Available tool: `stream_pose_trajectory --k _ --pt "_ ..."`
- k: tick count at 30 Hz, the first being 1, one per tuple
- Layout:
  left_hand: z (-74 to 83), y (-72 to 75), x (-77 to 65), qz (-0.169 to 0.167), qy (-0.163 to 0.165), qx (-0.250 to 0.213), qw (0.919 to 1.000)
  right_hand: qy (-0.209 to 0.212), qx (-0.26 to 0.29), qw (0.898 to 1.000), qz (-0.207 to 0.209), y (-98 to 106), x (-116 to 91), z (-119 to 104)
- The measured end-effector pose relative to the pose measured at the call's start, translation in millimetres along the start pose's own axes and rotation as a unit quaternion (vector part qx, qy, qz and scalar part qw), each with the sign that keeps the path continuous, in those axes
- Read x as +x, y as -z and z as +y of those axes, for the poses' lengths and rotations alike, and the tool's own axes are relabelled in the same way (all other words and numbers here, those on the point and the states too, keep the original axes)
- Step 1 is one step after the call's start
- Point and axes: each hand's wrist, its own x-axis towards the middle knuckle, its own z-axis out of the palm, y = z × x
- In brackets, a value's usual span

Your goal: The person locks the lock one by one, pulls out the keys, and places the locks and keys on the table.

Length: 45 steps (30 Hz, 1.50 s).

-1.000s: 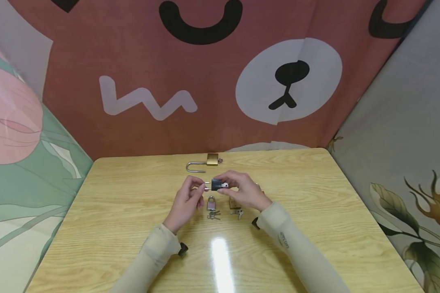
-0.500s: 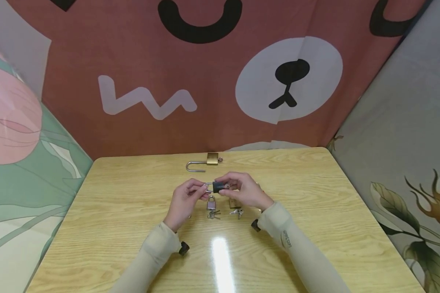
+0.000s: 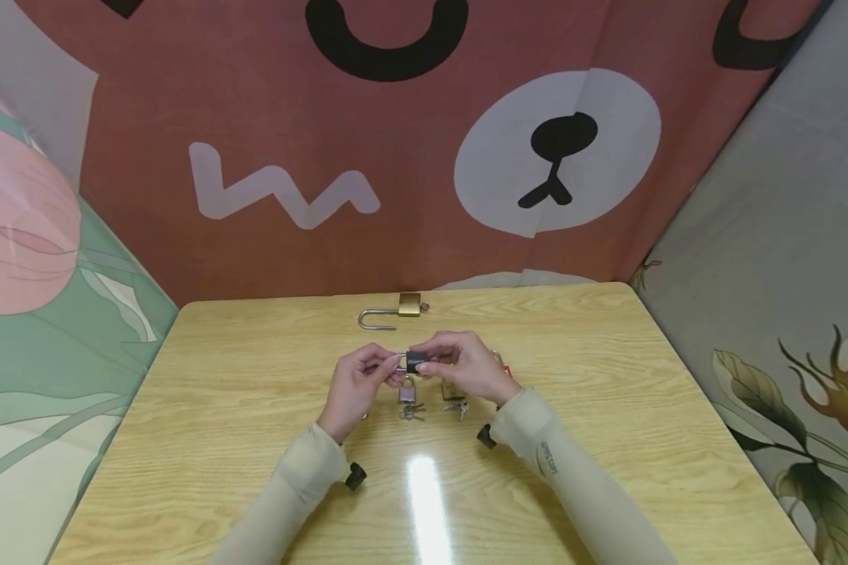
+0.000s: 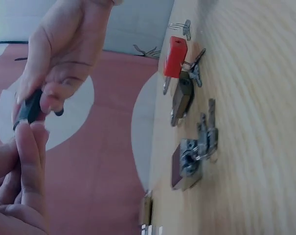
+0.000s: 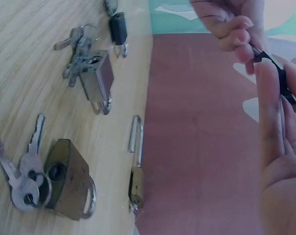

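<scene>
A small black padlock (image 3: 415, 362) is held sideways above the table between both hands, its silver shackle towards the left. My left hand (image 3: 353, 384) pinches the shackle end between thumb and fingers. With its thumb and fingertips, my right hand (image 3: 469, 367) grips the black body and covers its keyhole end. In the left wrist view the dark padlock body (image 4: 31, 106) shows between the fingertips of both hands. Below the hands lie a purple padlock (image 3: 407, 394) with a bunch of keys (image 3: 411, 412), and a brass padlock (image 3: 451, 391) with keys (image 3: 458, 408).
Behind the hands, a larger brass padlock (image 3: 410, 305) lies with its long shackle pulled out. A red padlock (image 4: 176, 56) sits to the right, partly behind the right hand in the head view. Another dark padlock (image 5: 118, 28) lies to the left. Printed cloth (image 3: 290, 259) hangs behind the table.
The key end of the black padlock, visible a second ago, is now covered by the right fingers. The padlock's body has turned slightly between the hands, which have barely moved.
</scene>
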Motion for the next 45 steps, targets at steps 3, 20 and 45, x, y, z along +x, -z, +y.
stream_pose_trajectory --k 3,20,45 --pt "1.2 0.6 -1.0 0.000 -0.012 -0.004 0.9999 0.009 0.000 1.000 0.002 0 -1 -2" --pt "3.9 -5.6 2.5 -0.012 -0.022 -0.011 0.9996 0.076 -0.006 0.996 0.039 -2 -3 5" --pt "2.4 2.1 1.0 -0.093 -0.032 0.149 0.9839 0.007 0.088 0.996 0.029 -6 -3 4"
